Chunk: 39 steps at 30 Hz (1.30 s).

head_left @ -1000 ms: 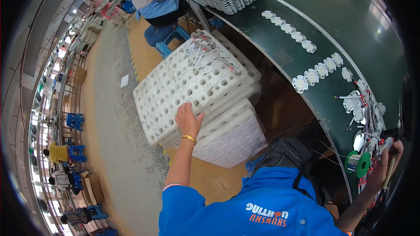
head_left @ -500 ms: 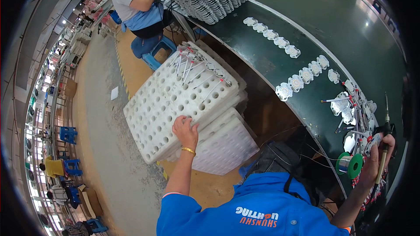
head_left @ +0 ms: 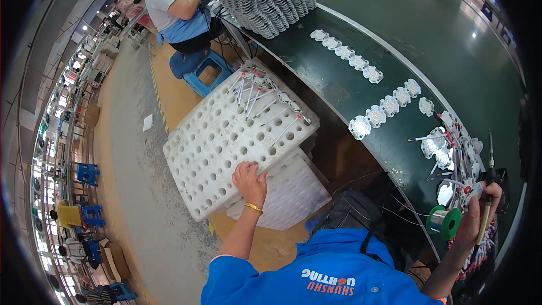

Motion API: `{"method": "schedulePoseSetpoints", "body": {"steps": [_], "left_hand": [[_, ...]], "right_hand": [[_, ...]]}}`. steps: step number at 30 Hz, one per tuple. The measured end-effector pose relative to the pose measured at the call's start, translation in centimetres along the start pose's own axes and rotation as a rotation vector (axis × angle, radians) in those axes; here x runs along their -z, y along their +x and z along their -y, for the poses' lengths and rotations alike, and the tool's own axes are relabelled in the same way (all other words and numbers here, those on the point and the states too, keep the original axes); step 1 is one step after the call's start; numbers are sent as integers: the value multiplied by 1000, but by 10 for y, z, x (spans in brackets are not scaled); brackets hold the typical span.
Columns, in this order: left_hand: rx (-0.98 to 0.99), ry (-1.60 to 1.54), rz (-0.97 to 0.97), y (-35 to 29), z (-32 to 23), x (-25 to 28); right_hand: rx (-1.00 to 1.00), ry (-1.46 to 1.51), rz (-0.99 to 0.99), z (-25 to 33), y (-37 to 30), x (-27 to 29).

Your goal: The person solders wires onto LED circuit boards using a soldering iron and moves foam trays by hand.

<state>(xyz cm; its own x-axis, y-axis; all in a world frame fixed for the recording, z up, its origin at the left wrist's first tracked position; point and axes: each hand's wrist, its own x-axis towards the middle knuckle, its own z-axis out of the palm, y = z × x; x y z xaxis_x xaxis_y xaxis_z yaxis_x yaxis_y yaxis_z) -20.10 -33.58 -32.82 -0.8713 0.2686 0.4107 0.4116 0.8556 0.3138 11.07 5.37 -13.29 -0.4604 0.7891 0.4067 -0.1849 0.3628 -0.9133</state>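
Note:
My left hand (head_left: 249,182) grips the near edge of a white board with rows of round holes (head_left: 197,161), fingers bent over its rim. Several small metal plates with red-and-white wire leads (head_left: 251,93) lie at the board's far end. At the right, my right hand (head_left: 468,220) is closed around the tan handle of a soldering iron (head_left: 484,223), its thin metal tip pointing up and away. Just left of that hand stands a green spool of solder wire (head_left: 450,224). Wired plates (head_left: 437,142) lie in a heap beyond the hand, which partly hides them.
Two rows of round white lamp plates (head_left: 344,52) lie on the dark green worktable (head_left: 333,85). Tall stacks of plates (head_left: 265,5) stand at its far end, beside a seated person (head_left: 175,8) on a blue stool (head_left: 209,73). More white boards (head_left: 282,209) sit underneath.
The perforated board, with the wired plates on it, has shifted a little toward me and to the right, along with my left hand. My right hand keeps hold of the soldering iron.

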Motion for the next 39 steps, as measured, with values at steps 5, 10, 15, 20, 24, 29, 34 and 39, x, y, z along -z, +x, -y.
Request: {"method": "schedulePoseSetpoints", "body": {"steps": [5,10,15,20,24,29,34,39], "left_hand": [[17,6,-39,8,-34,28],[-179,-695,72,22,-158,82],[-592,-1397,722,40,-282,117],[-833,-1335,795,39,-307,123],[-643,-1345,662,32,-306,119],[-399,-1337,675,27,-309,115],[-697,-1182,594,29,-314,110],[-583,-1204,656,21,-322,107]], "right_hand": [[18,-42,31,3,0,-3],[31,-109,138,14,-7,-17],[212,-354,243,22,-19,-30],[276,-347,283,33,-18,-36],[301,-336,342,38,-10,-44],[189,-231,323,36,-1,-48],[-163,76,279,34,0,-48],[-216,156,298,33,1,-46]]}}
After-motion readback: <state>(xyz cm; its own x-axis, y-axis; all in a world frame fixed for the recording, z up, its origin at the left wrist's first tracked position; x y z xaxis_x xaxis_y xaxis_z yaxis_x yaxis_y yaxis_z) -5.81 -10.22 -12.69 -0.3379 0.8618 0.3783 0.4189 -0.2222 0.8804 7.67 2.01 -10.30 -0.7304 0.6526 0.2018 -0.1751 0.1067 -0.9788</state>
